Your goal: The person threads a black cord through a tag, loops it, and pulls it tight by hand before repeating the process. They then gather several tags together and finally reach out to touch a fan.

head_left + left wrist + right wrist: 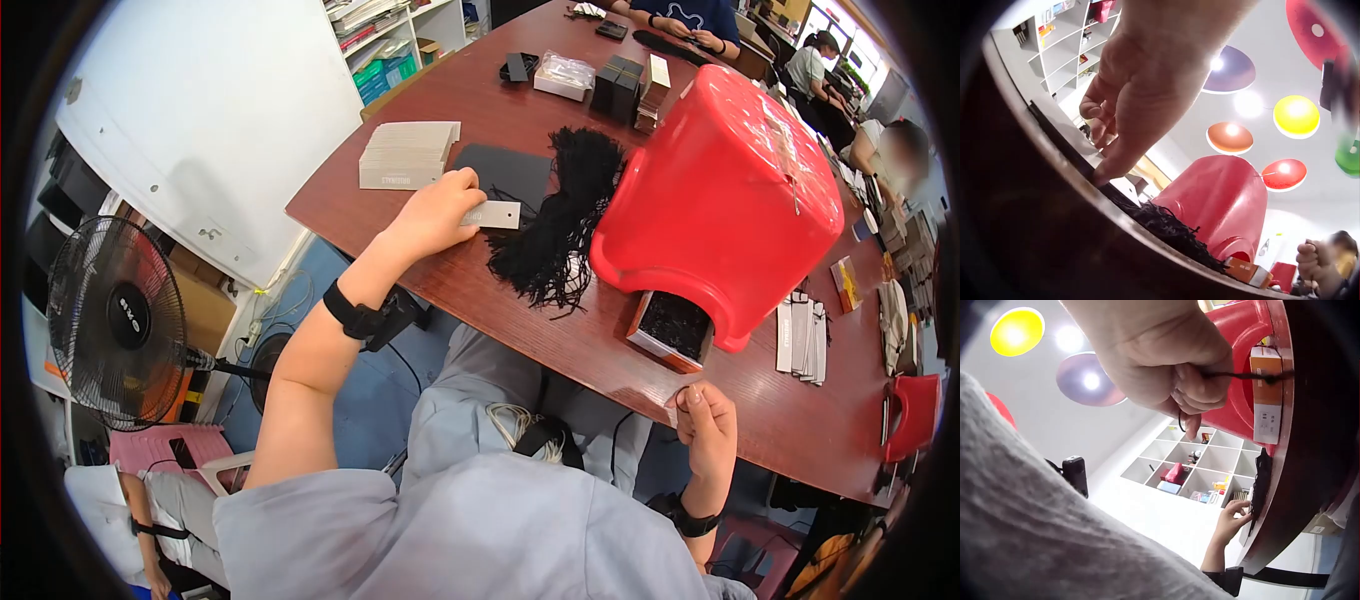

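Note:
My left hand (440, 212) holds a light grey hang tag (497, 214) by its left end, low over the near edge of a dark flat sheet (520, 168). The tag's punched hole shows at its right end. My right hand (708, 425) is at the table's front edge, fingers curled, pinching a thin black cord (1241, 375) that shows in the right wrist view. Right of the tag lies a loose bundle of black cords (575, 200). Beyond my left hand, a fanned stack of matching tags (405, 160) rests on the table.
A red plastic stool (730, 190) lies on the table, with an open box (652, 347) of black pieces under its edge. More tags (800, 340) lie to the right. Black boxes (615, 88) stand at the back. A fan (120, 315) stands left; other people sit around the table.

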The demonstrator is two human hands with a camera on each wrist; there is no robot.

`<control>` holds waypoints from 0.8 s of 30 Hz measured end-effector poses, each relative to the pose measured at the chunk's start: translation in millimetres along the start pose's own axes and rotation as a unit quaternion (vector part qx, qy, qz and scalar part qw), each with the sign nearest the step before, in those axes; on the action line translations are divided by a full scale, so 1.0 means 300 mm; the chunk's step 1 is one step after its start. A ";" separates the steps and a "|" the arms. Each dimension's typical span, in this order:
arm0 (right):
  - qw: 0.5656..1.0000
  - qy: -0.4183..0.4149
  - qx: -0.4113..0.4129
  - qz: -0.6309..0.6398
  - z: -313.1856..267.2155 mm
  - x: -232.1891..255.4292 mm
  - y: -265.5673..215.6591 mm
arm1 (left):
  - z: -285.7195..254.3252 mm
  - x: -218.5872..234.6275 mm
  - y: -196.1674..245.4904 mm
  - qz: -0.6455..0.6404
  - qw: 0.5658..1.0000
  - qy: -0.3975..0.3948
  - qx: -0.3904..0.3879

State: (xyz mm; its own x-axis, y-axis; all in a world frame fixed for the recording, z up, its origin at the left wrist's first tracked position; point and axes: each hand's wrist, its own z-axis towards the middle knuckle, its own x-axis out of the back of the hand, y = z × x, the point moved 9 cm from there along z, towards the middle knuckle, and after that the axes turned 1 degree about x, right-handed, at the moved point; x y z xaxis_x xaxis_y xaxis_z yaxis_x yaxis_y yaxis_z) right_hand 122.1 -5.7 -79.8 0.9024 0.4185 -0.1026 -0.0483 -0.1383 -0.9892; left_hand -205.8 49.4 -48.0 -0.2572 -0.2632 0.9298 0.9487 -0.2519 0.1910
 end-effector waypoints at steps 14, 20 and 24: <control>1.000 -0.002 0.002 0.003 0.010 -0.001 0.007 | -0.013 0.037 -0.014 0.068 0.997 -0.032 -0.035; 1.000 0.000 0.002 0.005 0.009 -0.005 0.002 | -0.019 0.028 -0.030 0.023 0.999 -0.046 -0.016; 1.000 0.002 0.002 0.008 0.010 -0.002 0.003 | -0.018 0.027 -0.036 0.027 0.998 -0.058 -0.016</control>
State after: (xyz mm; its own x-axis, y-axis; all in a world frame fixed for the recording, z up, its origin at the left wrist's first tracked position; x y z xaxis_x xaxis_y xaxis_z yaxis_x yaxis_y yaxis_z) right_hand 120.2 -3.3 -80.9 0.9032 0.4129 -0.1171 -0.0638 -0.1407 -0.9880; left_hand -219.2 44.8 -44.2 -0.1812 -0.1681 0.9690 0.9538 -0.2701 0.1315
